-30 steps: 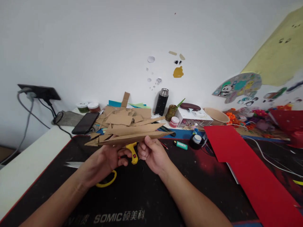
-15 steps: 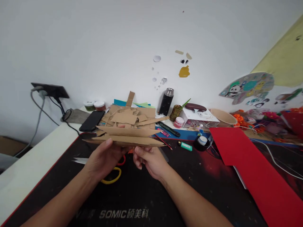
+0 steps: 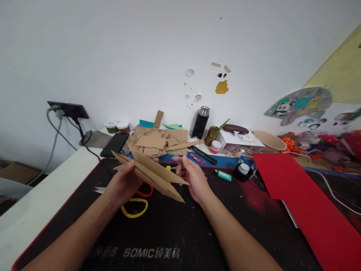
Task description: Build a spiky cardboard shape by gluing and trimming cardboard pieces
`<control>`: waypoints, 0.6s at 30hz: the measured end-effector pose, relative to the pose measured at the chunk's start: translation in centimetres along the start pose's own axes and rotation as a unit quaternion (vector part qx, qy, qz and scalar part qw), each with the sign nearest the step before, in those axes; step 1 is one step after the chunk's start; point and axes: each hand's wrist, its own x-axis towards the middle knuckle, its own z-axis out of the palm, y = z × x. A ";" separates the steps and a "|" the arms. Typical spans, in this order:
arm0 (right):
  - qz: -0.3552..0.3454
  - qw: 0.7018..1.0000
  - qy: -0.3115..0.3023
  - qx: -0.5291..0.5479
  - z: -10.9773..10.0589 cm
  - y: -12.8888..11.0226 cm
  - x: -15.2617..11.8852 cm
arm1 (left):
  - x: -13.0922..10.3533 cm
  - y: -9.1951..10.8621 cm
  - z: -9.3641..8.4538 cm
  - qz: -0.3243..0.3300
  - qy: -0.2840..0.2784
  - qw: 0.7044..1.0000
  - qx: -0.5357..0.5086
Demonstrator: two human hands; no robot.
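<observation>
My left hand [image 3: 125, 184] is closed around a folded brown cardboard piece [image 3: 158, 177] with several pointed-ended layers. Its thumb lies on the near face, and fingertips show behind the far layer. The piece slants down to the right above the black desk mat [image 3: 158, 233]. At its right end, my right hand [image 3: 194, 177] has its index finger stretched out and the other fingers loosely bent. I see nothing gripped in it; the cardboard's tip passes in front of it. Scissors [image 3: 134, 215] with red and yellow handles lie under my left hand, partly hidden.
Cardboard scraps [image 3: 150, 142] are heaped at the back beside a phone [image 3: 114, 145] and a black flask [image 3: 200, 123]. A box cutter [image 3: 204, 154], a green-and-white case [image 3: 223, 175] and a small jar [image 3: 243, 169] lie rightward. Red paper [image 3: 307, 207] covers the right side.
The cardboard piece has turned from nearly level to slanting down rightward, with its layers spread more. My right hand has moved up and right, away from its lower edge. The view has shifted slightly.
</observation>
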 end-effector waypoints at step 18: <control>-0.086 0.928 -0.159 -0.326 0.7 1.1 -1.3 | -0.2 -0.6 0.0 -0.012 0.001 0.995 0.101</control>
